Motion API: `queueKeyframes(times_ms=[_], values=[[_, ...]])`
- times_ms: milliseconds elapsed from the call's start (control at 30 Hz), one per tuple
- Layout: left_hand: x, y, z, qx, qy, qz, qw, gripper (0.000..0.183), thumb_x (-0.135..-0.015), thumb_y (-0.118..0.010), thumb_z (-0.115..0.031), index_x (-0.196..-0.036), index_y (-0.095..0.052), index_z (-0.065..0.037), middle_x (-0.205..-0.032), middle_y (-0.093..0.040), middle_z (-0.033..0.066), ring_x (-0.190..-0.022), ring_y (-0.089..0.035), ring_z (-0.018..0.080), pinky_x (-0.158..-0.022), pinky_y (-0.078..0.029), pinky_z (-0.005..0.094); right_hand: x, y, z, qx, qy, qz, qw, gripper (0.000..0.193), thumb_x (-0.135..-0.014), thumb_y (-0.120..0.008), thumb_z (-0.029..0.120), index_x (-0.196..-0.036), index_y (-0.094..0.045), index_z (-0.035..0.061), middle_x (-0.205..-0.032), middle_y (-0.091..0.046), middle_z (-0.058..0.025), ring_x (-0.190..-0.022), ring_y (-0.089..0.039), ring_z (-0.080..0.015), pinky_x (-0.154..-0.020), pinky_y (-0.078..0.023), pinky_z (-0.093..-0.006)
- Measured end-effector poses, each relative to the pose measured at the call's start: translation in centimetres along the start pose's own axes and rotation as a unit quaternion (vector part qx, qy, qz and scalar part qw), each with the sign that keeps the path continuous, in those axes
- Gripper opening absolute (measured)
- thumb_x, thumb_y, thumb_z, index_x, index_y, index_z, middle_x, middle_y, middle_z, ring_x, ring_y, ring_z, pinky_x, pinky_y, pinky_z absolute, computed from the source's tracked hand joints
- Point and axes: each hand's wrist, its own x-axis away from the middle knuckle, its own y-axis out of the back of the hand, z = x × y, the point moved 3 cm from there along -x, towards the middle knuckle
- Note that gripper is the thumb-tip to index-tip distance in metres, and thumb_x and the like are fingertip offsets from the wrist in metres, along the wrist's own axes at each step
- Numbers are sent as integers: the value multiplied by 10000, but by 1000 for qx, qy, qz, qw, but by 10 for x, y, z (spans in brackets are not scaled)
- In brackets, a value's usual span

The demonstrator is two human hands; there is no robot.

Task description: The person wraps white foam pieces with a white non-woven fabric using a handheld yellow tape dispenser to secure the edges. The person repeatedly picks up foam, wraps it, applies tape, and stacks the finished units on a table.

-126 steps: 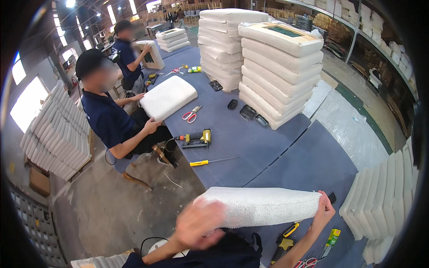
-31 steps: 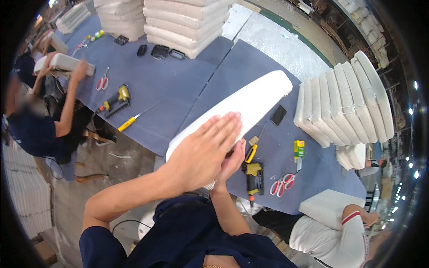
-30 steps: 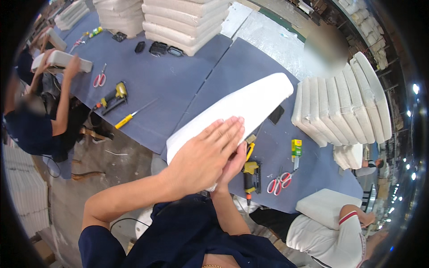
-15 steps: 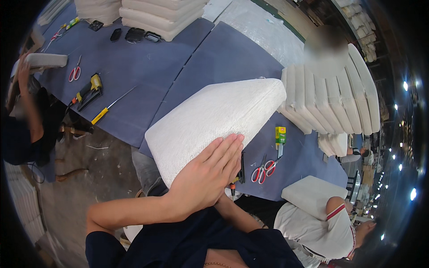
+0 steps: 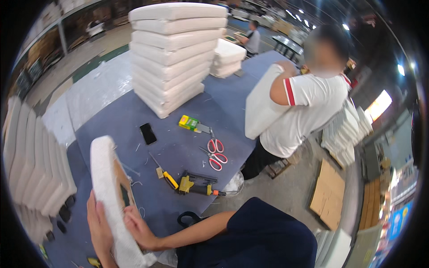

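Note:
A white fabric-covered seat cushion (image 5: pixel 103 178) stands tilted on edge at the lower left, between my hands. Its underside faces right and shows a tan board with a dark green opening. My left hand (image 5: pixel 99 225) is pressed along the outer white face, fingers stretched upward, holding it. On the underside, my right hand (image 5: pixel 137 228) has its fingers curled at the board near the opening; the fingertips are partly hidden. Loose white threads hang beside the board. Closest to the cushion on the blue table lies a yellow-handled screwdriver (image 5: pixel 170 179).
A yellow-black staple gun (image 5: pixel 196 184), red-handled scissors (image 5: pixel 215 154), a yellow-green box (image 5: pixel 190 123) and a black phone (image 5: pixel 148 134) lie on the table (image 5: pixel 111 117). Cushion stacks (image 5: pixel 174 58) stand behind and at left. A co-worker (image 5: pixel 304 96) handles another cushion at right.
My view has swung to the right. The cushion, earlier flat side up under my left palm, is now turned on edge with its underside showing, and my right hand has come into sight.

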Motion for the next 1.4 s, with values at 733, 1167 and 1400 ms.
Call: queueKeyframes(times_ms=[733, 1167, 1400], values=[[37, 71, -16, -513, 68, -42, 855, 607, -1101, -524, -434, -1548, -460, -29, -1331, -622, 260, -1116, -680, 422, -875, -581, 485, -80, 4, -26, 68, 102, 183, 975, 72, -962, -642, 43, -940, -574, 39, -990, -545, -118, -974, -569, -289, -896, -460, -381], [37, 70, 3, -442, 122, -58, 887, 597, -1081, -543, -273, -1594, -370, -21, -1475, -523, 257, -1240, -607, 443, -977, -535, 486, 3, 335, -104, 711, -168, 33, 682, 839, -768, -816, 224, -1496, -416, 109, -1283, -561, -195, -1243, -563, -396, -1002, -512, -527], [51, 100, 32, -400, 42, -112, 909, 581, -1023, -595, -199, -1551, -445, -7, -1415, -582, 305, -1158, -633, 516, -958, -523, 557, -65, 335, -103, 613, -257, 126, 736, 737, -686, -890, 304, -1310, -661, -12, -1260, -720, -231, -1176, -695, -395, -991, -558, -475]])
